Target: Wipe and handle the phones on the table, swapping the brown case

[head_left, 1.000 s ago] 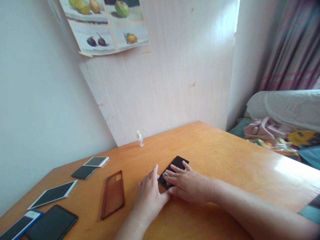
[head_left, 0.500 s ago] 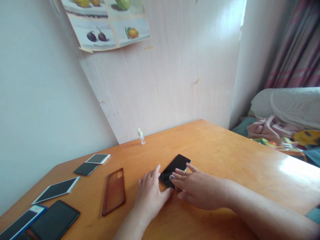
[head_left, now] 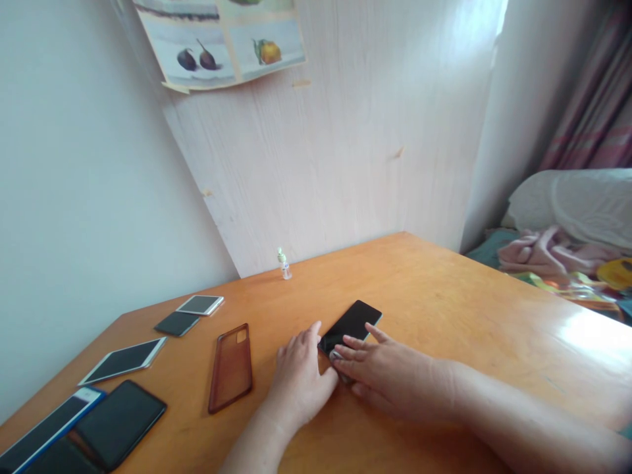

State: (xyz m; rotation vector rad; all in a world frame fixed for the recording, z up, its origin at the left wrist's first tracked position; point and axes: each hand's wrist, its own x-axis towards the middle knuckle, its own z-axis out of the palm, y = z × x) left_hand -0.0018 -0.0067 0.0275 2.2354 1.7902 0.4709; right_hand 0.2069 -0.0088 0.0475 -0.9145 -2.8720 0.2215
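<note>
A black smartphone (head_left: 353, 324) lies screen up on the wooden table, tilted away to the right. My left hand (head_left: 302, 375) holds its near left corner, fingers along the side and thumb at the near end. Over the phone's near part, my right hand (head_left: 390, 368) presses a small whitish wipe (head_left: 335, 355) onto the screen; most of that wipe is hidden under the fingers. To the left of my left hand lies an empty brown phone case (head_left: 231, 370).
Several devices lie at the left: a white phone (head_left: 200, 304), a dark phone (head_left: 176, 323), a white-framed tablet (head_left: 123, 361), a blue-edged phone (head_left: 52, 424) and a black folding case (head_left: 123, 421). A small spray bottle (head_left: 284, 264) stands at the back of the table (head_left: 444, 316).
My right hand has slid slightly toward the phone's near end with the wipe. My left hand keeps its place at the phone's corner. The whole view has shifted a little.
</note>
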